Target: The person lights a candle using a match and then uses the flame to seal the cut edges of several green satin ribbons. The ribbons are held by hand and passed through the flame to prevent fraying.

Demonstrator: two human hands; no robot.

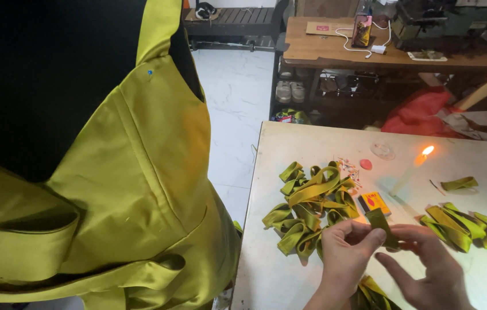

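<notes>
Near the table's (289, 275) front edge, left hand (344, 252) and right hand (427, 267) fingers pinch a short olive satin ribbon strip (382, 227) between them. It looks light, limp and slippery, best gripped at its ends.

1. The left hand (344, 255) rises from the lower edge, fingers curled, thumb and forefinger pinched together.
2. The right hand (427, 270) sits just beside it, fingertips pinched, remaining fingers spread.
</notes>
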